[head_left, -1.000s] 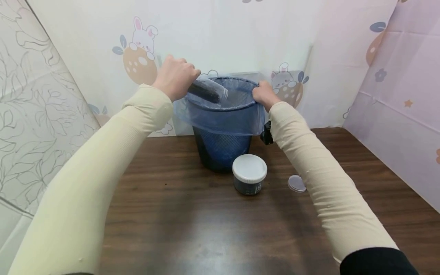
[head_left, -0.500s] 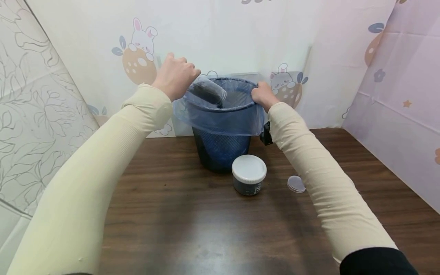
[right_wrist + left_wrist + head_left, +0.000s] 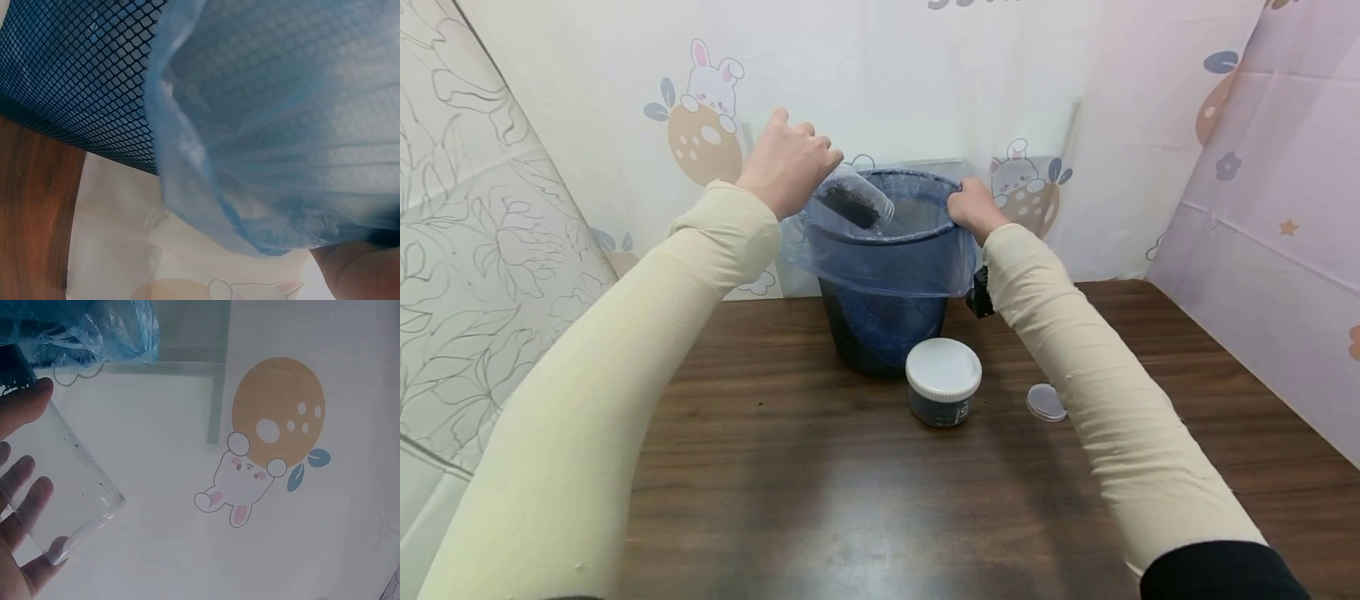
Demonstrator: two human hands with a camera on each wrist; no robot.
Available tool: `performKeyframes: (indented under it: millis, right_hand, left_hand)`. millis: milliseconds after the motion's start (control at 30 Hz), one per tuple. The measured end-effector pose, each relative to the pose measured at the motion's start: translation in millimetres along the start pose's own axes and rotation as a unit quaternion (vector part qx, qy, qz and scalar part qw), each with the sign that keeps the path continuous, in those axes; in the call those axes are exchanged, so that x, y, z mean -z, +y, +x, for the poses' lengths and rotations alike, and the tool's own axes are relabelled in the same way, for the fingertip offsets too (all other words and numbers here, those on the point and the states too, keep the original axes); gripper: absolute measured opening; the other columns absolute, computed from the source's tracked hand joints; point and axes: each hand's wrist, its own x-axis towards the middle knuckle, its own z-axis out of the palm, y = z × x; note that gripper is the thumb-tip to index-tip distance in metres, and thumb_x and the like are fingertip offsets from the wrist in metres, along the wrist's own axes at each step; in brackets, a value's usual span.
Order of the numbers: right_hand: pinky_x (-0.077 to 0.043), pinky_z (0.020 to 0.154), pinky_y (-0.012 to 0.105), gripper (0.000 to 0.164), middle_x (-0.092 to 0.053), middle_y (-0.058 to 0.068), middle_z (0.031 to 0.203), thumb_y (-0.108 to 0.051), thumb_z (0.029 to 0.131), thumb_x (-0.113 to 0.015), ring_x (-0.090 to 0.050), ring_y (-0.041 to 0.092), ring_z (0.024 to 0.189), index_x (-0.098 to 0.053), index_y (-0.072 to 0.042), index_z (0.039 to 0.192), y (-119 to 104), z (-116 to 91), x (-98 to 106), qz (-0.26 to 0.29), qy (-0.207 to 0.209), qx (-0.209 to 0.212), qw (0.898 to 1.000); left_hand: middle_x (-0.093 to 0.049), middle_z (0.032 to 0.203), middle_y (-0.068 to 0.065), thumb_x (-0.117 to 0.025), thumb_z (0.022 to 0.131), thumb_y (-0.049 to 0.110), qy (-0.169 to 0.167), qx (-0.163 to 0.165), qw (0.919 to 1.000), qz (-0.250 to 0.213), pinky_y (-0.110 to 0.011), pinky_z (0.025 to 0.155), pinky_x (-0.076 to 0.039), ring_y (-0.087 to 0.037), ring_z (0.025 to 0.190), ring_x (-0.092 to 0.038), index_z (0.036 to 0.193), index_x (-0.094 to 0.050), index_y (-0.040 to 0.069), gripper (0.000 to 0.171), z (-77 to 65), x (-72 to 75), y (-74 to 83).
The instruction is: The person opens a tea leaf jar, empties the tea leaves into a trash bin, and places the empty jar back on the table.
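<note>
My left hand (image 3: 790, 162) grips a clear plastic jar (image 3: 859, 200), tilted mouth-down over the near left part of a mesh wastebasket (image 3: 880, 329). Dark loose grains (image 3: 848, 204) lie toward the jar's mouth. In the left wrist view, the fingers wrap the clear jar (image 3: 69, 469), whose base end is bare except for specks. A blue bag (image 3: 887, 267) lines the wastebasket and folds down over its rim. My right hand (image 3: 974, 208) holds the rim and bag at the right side. The bag (image 3: 262, 144) hides most of that hand in the right wrist view.
A tub with a white lid (image 3: 943, 371) stands right in front of the wastebasket. To its right, near my right forearm, lies a small clear round lid (image 3: 1046, 402). Printed cloth hangs behind and beside the brown wooden table (image 3: 775, 500).
The dark grains in the jar have dwindled, some falling into the wastebasket. My left hand has tipped the jar slightly further. My right hand stays at the rim.
</note>
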Motion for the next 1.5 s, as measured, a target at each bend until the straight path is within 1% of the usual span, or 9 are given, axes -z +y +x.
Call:
performKeyframes:
  millis: [100,400,533,733,933,1067,1267,1500]
  right_hand:
    - [-0.019,0.112,0.039,0.056,-0.012,0.019,0.156,-0.005,0.095,-0.018,-0.017,0.029,0.141,-0.009,0.004,0.150,0,0,0,0.000,0.000,0.000,1.000]
    - [-0.017,0.113,0.039,0.056,-0.007,0.017,0.157,-0.007,0.097,-0.018,-0.012,0.029,0.142,-0.006,0.002,0.151,1,-1,-1,0.006,-0.007,-0.003,1.000]
    - [-0.017,0.113,0.039,0.056,-0.006,0.017,0.157,-0.006,0.096,-0.018,-0.010,0.030,0.142,-0.006,0.002,0.151,1,-2,-2,0.008,-0.008,0.002,1.000]
    - [-0.020,0.112,0.039,0.056,-0.009,0.019,0.156,-0.006,0.096,-0.019,-0.016,0.029,0.141,-0.007,0.003,0.150,0,-2,-3,0.013,-0.008,0.003,1.000]
    - [-0.020,0.112,0.038,0.056,-0.009,0.018,0.156,-0.005,0.096,-0.019,-0.018,0.028,0.140,-0.007,0.003,0.150,1,-2,-3,0.011,-0.002,0.006,1.000]
    - [-0.019,0.112,0.038,0.056,-0.009,0.018,0.156,-0.005,0.096,-0.019,-0.017,0.028,0.140,-0.007,0.003,0.150,0,-2,-3,0.012,-0.001,0.007,1.000]
    - [-0.016,0.113,0.039,0.057,-0.006,0.017,0.157,-0.005,0.096,-0.019,-0.009,0.029,0.142,-0.006,0.002,0.151,0,-3,-4,0.008,-0.006,0.007,1.000]
    - [-0.016,0.113,0.040,0.056,-0.007,0.018,0.157,-0.006,0.097,-0.019,-0.010,0.030,0.142,-0.006,0.003,0.150,-1,-3,-3,0.009,-0.006,0.009,1.000]
  left_hand:
    - [-0.067,0.094,-0.014,-0.054,0.088,-0.004,0.006,-0.002,1.0000,0.007,-0.048,0.079,-0.040,-0.032,0.084,-0.058,0.103,-0.066,0.006,0.021,1.2,-0.3,-0.1]
    - [-0.067,0.097,-0.012,-0.058,0.085,-0.005,0.002,-0.010,0.9997,0.022,-0.047,0.084,-0.037,-0.030,0.086,-0.058,0.106,-0.067,0.007,0.026,6.1,-1.6,2.1]
    - [-0.067,0.095,-0.012,-0.057,0.086,-0.005,0.006,-0.011,0.9996,0.027,-0.048,0.086,-0.036,-0.030,0.084,-0.057,0.103,-0.068,0.008,0.024,7.1,-1.7,3.4]
    - [-0.067,0.093,-0.011,-0.056,0.088,-0.005,0.008,-0.017,0.9991,0.039,-0.049,0.087,-0.035,-0.030,0.083,-0.057,0.102,-0.069,0.008,0.023,8.3,-2.1,4.6]
    - [-0.068,0.095,-0.011,-0.056,0.088,-0.005,0.007,-0.021,0.9983,0.053,-0.053,0.100,-0.029,-0.030,0.091,-0.058,0.103,-0.069,0.008,0.024,8.5,-0.9,6.2]
    - [-0.068,0.097,-0.010,-0.056,0.088,-0.005,0.001,-0.022,0.9982,0.056,-0.053,0.102,-0.026,-0.030,0.093,-0.058,0.103,-0.069,0.009,0.025,8.6,-2.2,8.6]
    - [-0.068,0.100,-0.009,-0.055,0.088,-0.006,-0.007,-0.009,0.9993,0.036,-0.052,0.102,-0.026,-0.029,0.094,-0.058,0.105,-0.069,0.011,0.028,7.9,-6.5,11.0]
    - [-0.068,0.100,-0.008,-0.055,0.089,-0.005,-0.008,-0.010,0.9988,0.046,-0.052,0.103,-0.026,-0.029,0.095,-0.057,0.105,-0.070,0.011,0.027,9.3,-6.1,11.2]
